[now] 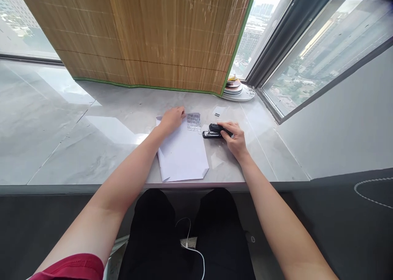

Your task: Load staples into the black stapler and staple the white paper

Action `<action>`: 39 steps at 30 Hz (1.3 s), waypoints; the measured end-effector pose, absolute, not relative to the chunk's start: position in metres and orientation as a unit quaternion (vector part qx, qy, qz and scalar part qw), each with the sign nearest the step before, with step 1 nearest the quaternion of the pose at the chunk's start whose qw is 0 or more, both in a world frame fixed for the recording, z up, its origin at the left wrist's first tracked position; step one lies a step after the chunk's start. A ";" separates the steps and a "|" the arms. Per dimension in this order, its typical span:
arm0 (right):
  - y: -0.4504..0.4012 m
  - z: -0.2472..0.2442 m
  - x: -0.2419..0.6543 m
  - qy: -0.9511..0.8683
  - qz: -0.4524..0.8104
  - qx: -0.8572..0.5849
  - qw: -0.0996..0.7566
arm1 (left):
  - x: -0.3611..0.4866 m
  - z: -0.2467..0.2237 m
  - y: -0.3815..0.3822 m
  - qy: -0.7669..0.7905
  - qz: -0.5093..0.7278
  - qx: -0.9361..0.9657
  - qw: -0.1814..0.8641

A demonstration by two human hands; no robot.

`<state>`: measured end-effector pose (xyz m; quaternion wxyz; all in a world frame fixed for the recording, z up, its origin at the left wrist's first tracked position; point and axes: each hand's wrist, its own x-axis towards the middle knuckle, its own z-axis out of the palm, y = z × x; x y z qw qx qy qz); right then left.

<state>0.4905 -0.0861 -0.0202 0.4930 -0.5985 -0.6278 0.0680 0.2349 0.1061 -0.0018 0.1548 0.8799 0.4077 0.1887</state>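
Observation:
A white sheet of paper (184,157), perhaps several sheets, lies on the marble ledge with folded lower corners. Rows of many small metal staples (193,122) cover its upper right part. My left hand (172,119) is closed at the paper's top edge, its fingertips beside the staples. My right hand (235,137) grips a black stapler (215,127) from the right. The stapler lies sideways, its front end near the paper's right edge, and its jaws are apart. Behind it lies a small white piece with dark strips (218,111).
A bamboo blind (147,34) with a green border hangs down to the ledge at the back. Stacked plates (235,89) stand in the corner by the window frame (270,46). A white cable (199,253) runs between my knees below the ledge's front edge (123,186).

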 end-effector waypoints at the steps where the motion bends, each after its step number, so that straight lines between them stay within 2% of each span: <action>1: -0.087 -0.020 0.490 -0.626 0.068 -0.599 0.494 | 0.234 -0.001 0.108 0.406 0.206 0.871 0.183; 5: -0.090 -0.018 0.490 -0.610 0.073 -0.608 0.504 | 0.232 0.002 0.111 0.369 0.276 0.847 0.266; 10: -0.093 -0.015 0.488 -0.608 0.078 -0.600 0.514 | 0.233 0.007 0.104 0.310 0.319 0.838 0.316; 20: -0.095 -0.010 0.480 -0.613 0.065 -0.585 0.527 | 0.238 0.013 0.090 0.234 0.344 0.849 0.325; 28: -0.095 -0.009 0.477 -0.627 0.042 -0.619 0.472 | 0.237 0.009 0.095 0.254 0.335 0.848 0.321; 39: -0.098 -0.005 0.473 -0.616 0.010 -0.642 0.457 | 0.234 0.014 0.090 0.247 0.377 0.810 0.375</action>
